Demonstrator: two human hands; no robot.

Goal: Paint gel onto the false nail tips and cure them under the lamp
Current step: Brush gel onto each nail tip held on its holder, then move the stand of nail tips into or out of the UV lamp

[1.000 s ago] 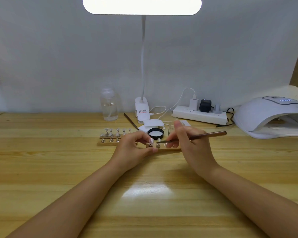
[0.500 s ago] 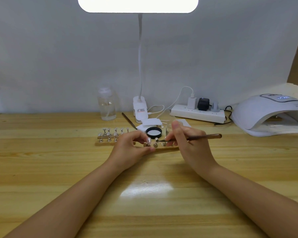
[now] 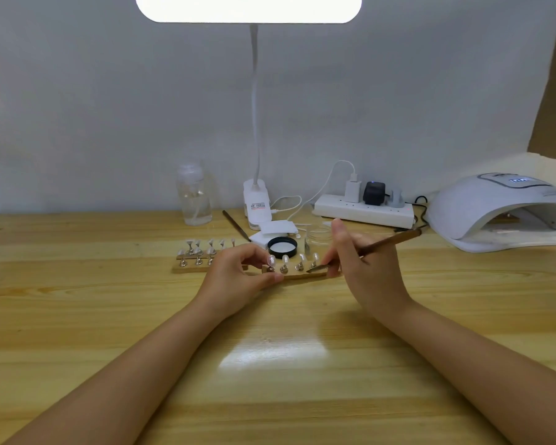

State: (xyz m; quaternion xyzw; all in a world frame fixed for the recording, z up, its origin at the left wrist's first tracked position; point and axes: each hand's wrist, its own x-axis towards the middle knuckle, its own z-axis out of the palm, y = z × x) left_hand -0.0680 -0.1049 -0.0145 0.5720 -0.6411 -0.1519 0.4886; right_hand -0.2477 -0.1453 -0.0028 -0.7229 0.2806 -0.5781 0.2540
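Observation:
A short wooden strip [image 3: 305, 275] lies on the table with several false nail tips [image 3: 285, 260] standing on metal pegs. My left hand [image 3: 238, 277] pinches the strip's left end, thumb in front and fingers behind. My right hand [image 3: 363, 268] holds a thin brown brush [image 3: 389, 241] like a pen; its tip sits low at the strip's right end, beside the rightmost nail tip [image 3: 315, 256]. A black-rimmed gel jar [image 3: 282, 247] stands open just behind the strip. The white curing lamp [image 3: 495, 210] sits at the far right, its mouth facing me.
A second wooden strip [image 3: 203, 256] with more nail tips lies to the left. Behind are a clear bottle [image 3: 194, 197], a spare brush [image 3: 236, 225], the desk lamp's clamp base [image 3: 257, 203], a white power strip [image 3: 363, 210] with plugs, and a small clear dish [image 3: 320, 234].
The brush tip has moved right along the strip, from the left-middle tips to the rightmost one. My left hand keeps its hold on the strip's left end.

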